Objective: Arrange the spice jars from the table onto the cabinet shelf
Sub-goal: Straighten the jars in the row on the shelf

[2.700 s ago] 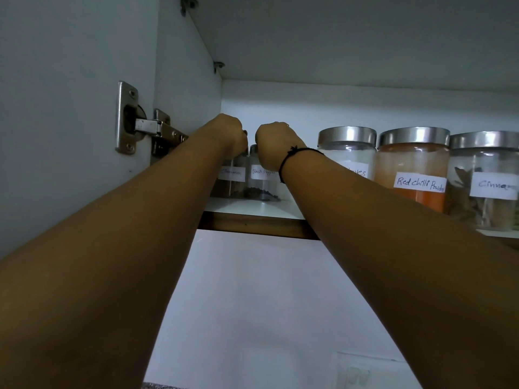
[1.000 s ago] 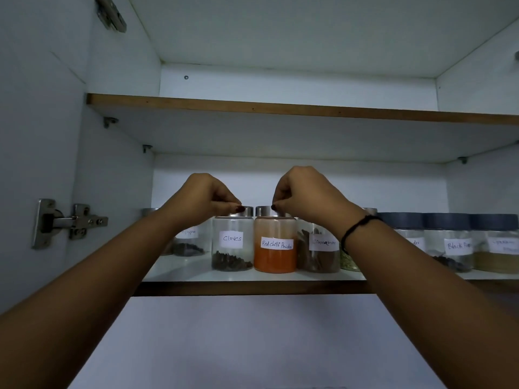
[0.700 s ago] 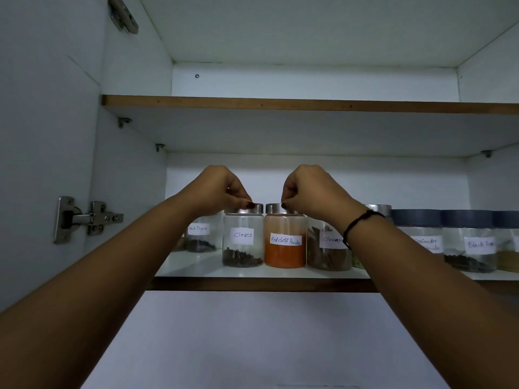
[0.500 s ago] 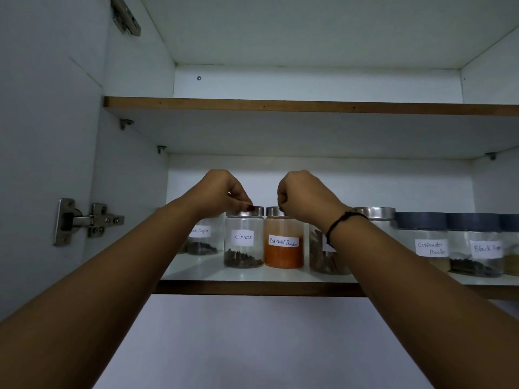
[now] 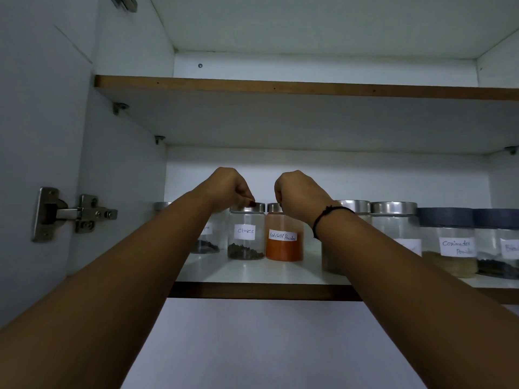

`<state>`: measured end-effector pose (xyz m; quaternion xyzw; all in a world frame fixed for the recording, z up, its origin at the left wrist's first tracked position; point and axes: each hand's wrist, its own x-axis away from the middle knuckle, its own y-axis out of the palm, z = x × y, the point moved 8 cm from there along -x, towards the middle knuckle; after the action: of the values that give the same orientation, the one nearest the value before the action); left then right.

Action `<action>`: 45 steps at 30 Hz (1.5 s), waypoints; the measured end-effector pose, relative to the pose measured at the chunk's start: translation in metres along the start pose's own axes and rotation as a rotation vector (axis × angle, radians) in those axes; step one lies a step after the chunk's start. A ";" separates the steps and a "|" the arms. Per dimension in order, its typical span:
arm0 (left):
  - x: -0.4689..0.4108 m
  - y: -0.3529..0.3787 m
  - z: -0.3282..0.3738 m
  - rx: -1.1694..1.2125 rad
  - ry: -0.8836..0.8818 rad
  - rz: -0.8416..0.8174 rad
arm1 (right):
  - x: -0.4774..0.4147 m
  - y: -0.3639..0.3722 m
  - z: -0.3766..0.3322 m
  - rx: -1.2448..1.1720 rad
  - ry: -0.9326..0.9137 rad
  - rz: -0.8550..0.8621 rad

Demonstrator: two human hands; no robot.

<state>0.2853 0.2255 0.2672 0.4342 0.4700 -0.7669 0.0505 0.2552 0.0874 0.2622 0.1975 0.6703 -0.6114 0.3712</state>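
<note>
Two glass spice jars with steel lids stand side by side on the lower cabinet shelf [image 5: 252, 272]. The cloves jar [image 5: 246, 240] is on the left, and my left hand [image 5: 229, 189] pinches its lid from above. The red chilli powder jar [image 5: 283, 244] is on the right, with my right hand [image 5: 299, 193] curled over its lid. A pepper jar [image 5: 206, 242] further left is partly hidden by my left forearm.
Right of the chilli jar stand two steel-lidded jars [image 5: 396, 228], one mostly behind my right arm, then a dark-lidded coriander powder jar [image 5: 449, 248] and another jar [image 5: 502, 254] at the edge. The upper shelf [image 5: 280, 88] hangs above. The open door's hinge [image 5: 75, 214] is at the left.
Both hands stay on the lids. The cloves and chilli jars have slid together, and a gap has opened between the chilli jar and the jar to its right.
</note>
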 end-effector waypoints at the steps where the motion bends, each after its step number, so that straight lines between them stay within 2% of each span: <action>1: -0.003 0.002 -0.001 -0.016 0.001 -0.003 | -0.002 0.003 -0.002 0.005 -0.003 -0.006; 11: -0.025 0.020 -0.011 -0.235 0.004 -0.017 | -0.017 0.025 -0.001 0.017 -0.015 -0.028; 18: -0.017 0.029 -0.033 -0.204 0.024 0.038 | -0.019 0.037 -0.001 0.010 -0.050 -0.042; 34: -0.016 0.029 -0.040 -0.334 0.025 0.099 | -0.024 0.050 -0.007 -0.019 -0.106 -0.007; 39: -0.015 0.030 -0.042 -0.317 0.017 0.093 | -0.022 0.059 -0.010 0.143 -0.100 0.048; 42: -0.011 0.030 -0.043 -0.303 0.020 0.087 | -0.021 0.060 -0.006 0.132 -0.023 0.065; 45: -0.008 0.029 -0.043 -0.280 0.027 0.093 | -0.021 0.067 0.021 0.004 0.165 0.006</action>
<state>0.3311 0.2398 0.2451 0.4542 0.5524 -0.6849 0.1396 0.3222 0.0829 0.2326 0.2501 0.6968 -0.5932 0.3163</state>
